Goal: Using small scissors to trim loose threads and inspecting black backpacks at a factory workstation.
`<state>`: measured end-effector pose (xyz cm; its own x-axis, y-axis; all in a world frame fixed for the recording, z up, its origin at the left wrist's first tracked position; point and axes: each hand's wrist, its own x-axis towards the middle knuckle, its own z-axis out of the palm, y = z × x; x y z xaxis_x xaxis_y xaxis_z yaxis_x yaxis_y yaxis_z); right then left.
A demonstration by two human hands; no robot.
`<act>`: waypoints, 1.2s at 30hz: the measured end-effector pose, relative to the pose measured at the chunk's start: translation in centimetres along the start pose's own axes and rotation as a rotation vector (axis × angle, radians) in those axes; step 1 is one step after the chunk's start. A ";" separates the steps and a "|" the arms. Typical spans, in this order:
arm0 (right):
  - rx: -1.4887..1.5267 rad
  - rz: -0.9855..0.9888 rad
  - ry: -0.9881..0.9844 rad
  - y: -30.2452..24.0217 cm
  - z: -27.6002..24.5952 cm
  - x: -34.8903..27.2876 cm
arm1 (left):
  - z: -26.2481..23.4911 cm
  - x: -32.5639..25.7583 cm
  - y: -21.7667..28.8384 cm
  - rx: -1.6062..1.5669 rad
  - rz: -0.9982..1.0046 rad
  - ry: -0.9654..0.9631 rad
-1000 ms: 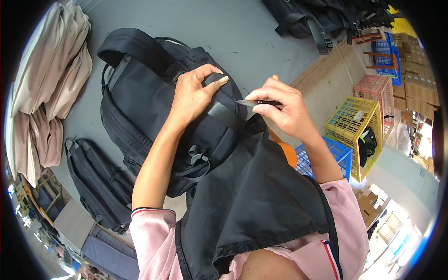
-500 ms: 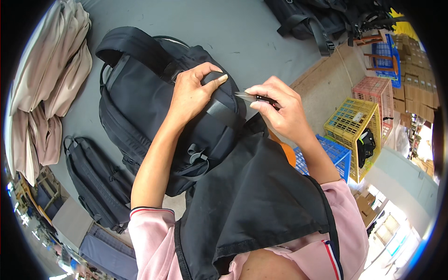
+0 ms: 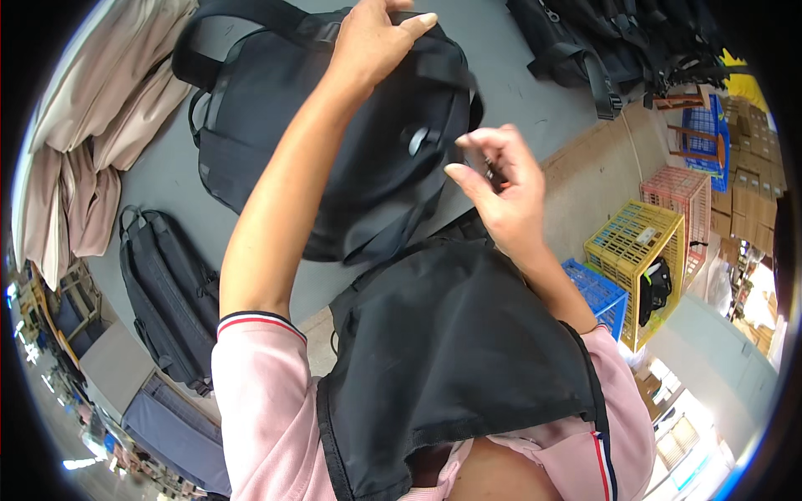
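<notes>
A black backpack (image 3: 276,117) lies on the grey table in front of me. My left hand (image 3: 376,42) is closed on the fabric at its far edge, the thumb on top and the other fingers partly out of sight. My right hand (image 3: 511,188) is just off the bag's right side, fingers curled round small black-handled thread snips (image 3: 484,167), which are smeared by motion. Between my hands, a small pale tab with a cord (image 3: 418,140) shows on the bag's side. The right hand does not touch the bag.
A second dark backpack (image 3: 171,292) lies at the left table edge, below draped beige cloth (image 3: 109,125). More black bags (image 3: 576,50) are heaped at the far right. Yellow (image 3: 639,230), blue and pink plastic crates stand on the floor at right, with cardboard boxes behind.
My left hand has moved away from me, carrying the backpack's edge with it and turning the bag. The right hand, still with the snips, has shifted slightly right; the blades are no longer clearly seen.
</notes>
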<state>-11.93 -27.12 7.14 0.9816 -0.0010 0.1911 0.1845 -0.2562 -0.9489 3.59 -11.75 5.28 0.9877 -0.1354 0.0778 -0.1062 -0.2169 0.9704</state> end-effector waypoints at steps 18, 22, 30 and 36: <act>-0.100 0.064 -0.210 2.8 1.7 -1.4 | -4.5 -21.1 -1.3 0.678 0.253 -0.171; -0.072 0.135 -0.247 2.8 1.5 -5.5 | -2.4 -20.1 -2.4 0.377 0.368 -0.096; -0.109 0.199 -0.233 1.5 1.1 -5.2 | -1.3 -18.6 -1.4 -0.018 -0.300 -0.023; -0.184 0.201 -0.278 2.3 0.3 -5.7 | -1.0 -18.8 -0.8 -0.200 -0.493 -0.067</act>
<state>-17.13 -27.40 3.78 0.9779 0.1871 -0.0935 -0.0001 -0.4468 -0.8946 -14.79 -8.03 3.29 0.9046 -0.1271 -0.4068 0.3991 -0.0826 0.9132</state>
